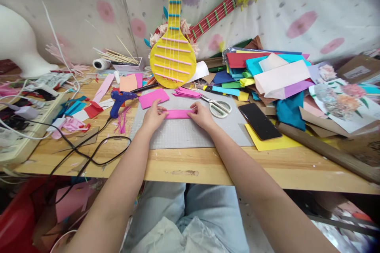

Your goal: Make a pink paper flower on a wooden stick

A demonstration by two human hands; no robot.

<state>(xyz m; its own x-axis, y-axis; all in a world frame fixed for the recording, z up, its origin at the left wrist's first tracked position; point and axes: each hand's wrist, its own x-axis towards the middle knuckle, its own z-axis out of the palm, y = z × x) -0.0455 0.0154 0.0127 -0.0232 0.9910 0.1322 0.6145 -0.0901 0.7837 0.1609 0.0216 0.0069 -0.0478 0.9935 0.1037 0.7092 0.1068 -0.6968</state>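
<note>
Hands: my left hand [153,118] and right hand [203,115] each pinch one end of a pink strip [178,114].
Pink strip: between my hands at the gray cutting mat [181,136], long axis running left to right across my body, neither hand nearer.
Far side: pink sheet [152,98] just beyond my left hand, scissors [211,102] just beyond my right.
Near side: bare mat toward me, then the front edge of the bench [184,166].
</note>
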